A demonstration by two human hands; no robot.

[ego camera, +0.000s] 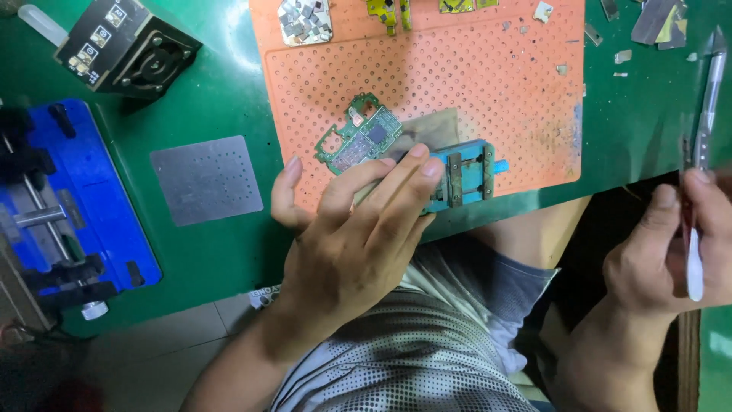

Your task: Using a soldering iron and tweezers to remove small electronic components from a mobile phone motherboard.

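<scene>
You're sitting at the green desk (221, 99), and the biggest thing on it is the orange perforated mat (473, 84) spreading across the middle. Off at the left edge the blue repair fixture (99, 198) is sitting idle, with a grey metal stencil plate (206, 179) lying between it and the mat, and a black square block (130, 46) resting at the top left.

Your left hand (351, 236) is reaching onto the near edge of the mat, fingers stretched and pressing down on the small blue clamp holder (465, 175), thumb spread out to the left. It's bracing, not clenched. The green circuit board (358, 141) is lying just beyond your fingertips, up and to the left of the holder, its long axis running diagonally from lower left to upper right, and a thin grey sheet (435, 126) is showing beside it.

Your right hand (671, 252) is hovering well off to the right, past the desk edge, gripping a slim knife-like tool (705, 114) with its tip pointing away from you. So your left hand is much the nearer one to the board.
</scene>
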